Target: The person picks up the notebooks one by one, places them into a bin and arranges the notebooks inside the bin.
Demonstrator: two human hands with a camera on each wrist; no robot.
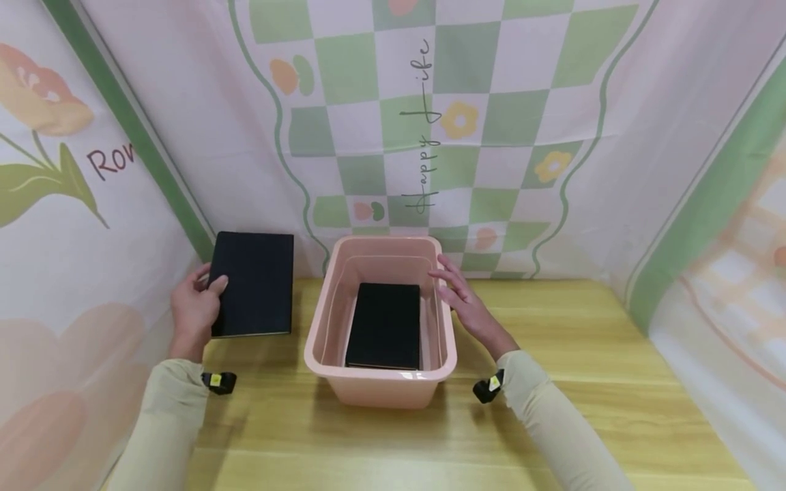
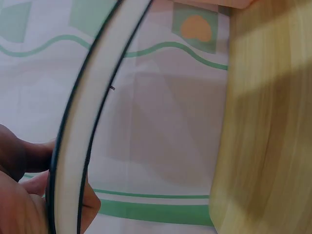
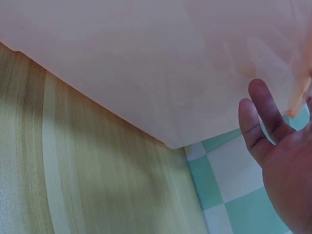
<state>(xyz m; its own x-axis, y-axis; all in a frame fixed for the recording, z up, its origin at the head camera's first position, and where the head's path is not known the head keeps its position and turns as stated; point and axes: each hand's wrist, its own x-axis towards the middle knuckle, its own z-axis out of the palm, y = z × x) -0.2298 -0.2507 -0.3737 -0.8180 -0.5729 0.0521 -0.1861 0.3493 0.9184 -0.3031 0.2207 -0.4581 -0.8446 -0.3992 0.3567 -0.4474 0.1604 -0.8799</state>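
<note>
On the left in the head view, my left hand grips a black hardcover notebook by its left edge, the thumb across the cover. The left wrist view has this notebook edge-on, pale pages between dark covers, with fingers on both sides. A pink plastic bin stands in the middle, and a second black notebook lies flat inside it. At the bin's right rim is my right hand, fingers extended and slightly bent. In the right wrist view, the right hand is beside the bin's outer wall.
The bin stands on a wood-grain table. A printed cloth with green checks and flowers hangs behind it, and more printed cloth hangs at the left and right. Each wrist wears a black strap.
</note>
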